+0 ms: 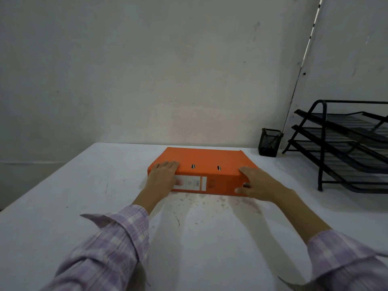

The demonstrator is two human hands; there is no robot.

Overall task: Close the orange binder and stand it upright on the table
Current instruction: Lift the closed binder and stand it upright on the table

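The orange binder [201, 164] lies closed, flat on the bench [84, 185] — left hand [163, 175] and right hand [258, 183] each clasp an end of its spine.

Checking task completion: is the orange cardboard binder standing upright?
No, the orange cardboard binder lies flat on the white table, both hands gripping its spine ends.

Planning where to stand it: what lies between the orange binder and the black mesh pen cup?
Only bare white table between the orange binder and pen cup, per the head view.
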